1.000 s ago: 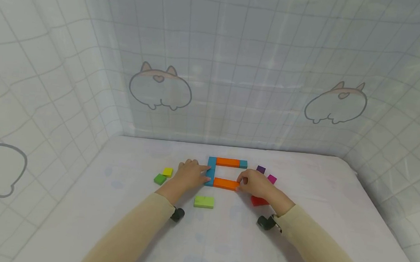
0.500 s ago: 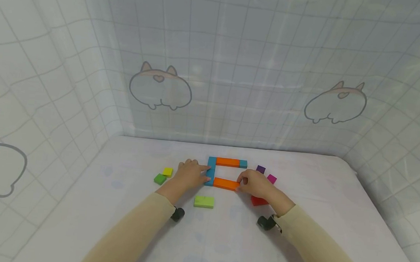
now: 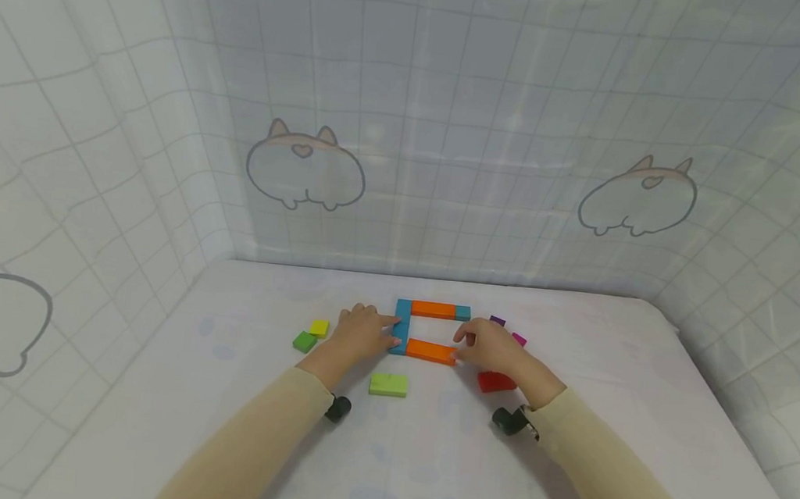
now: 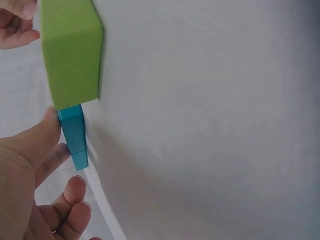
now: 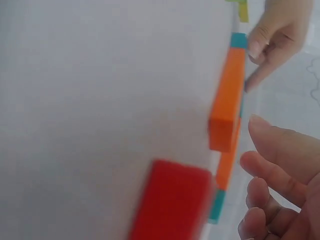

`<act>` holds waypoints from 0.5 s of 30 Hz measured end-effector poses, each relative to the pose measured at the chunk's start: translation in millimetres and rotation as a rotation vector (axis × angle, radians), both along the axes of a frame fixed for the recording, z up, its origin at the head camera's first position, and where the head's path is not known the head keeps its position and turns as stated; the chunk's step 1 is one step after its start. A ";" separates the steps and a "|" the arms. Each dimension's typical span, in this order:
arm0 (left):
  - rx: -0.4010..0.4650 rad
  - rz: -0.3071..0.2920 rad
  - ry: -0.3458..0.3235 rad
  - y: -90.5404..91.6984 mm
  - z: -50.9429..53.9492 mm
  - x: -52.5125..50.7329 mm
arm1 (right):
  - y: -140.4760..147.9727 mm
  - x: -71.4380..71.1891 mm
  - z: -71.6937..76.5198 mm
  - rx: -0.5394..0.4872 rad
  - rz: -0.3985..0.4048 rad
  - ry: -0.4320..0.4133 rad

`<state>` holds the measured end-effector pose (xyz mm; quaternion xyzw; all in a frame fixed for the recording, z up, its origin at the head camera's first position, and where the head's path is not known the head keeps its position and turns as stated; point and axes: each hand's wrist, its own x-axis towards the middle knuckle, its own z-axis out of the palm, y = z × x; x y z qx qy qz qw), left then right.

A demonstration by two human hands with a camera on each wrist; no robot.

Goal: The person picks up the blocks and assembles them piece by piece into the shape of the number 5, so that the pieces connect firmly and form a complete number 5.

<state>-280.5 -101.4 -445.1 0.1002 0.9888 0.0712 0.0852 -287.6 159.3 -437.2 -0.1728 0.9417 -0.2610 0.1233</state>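
Note:
Blue blocks (image 3: 401,326) in a column form the left side of a frame on the table. My left hand (image 3: 361,331) touches them with thumb and forefinger stretched out; its other fingers bend loosely in the left wrist view. From the column's near end an orange block (image 3: 430,351) runs right, slightly slanted. Just off that block's right end is my right hand (image 3: 491,347), holding nothing; the right wrist view shows a gap between its thumb and the orange block (image 5: 227,100). A second orange block (image 3: 434,309) with a small blue block (image 3: 462,313) makes the far side.
A lime green block (image 3: 388,385) lies in front of the frame. Yellow (image 3: 319,328) and green (image 3: 304,341) blocks sit left of my left hand. Red (image 3: 495,381), purple (image 3: 497,321) and magenta (image 3: 519,339) blocks lie around my right hand. A grid-patterned cloth wall (image 3: 449,167) stands behind.
My right hand has let go of the near orange block and shifted slightly right, uncovering more of the red block. The left hand stays where it was.

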 end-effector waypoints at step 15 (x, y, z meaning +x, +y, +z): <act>-0.006 0.009 0.009 0.5 -2.2 -1.3 | 32.3 -16.7 28.1 0.001 0.020 0.104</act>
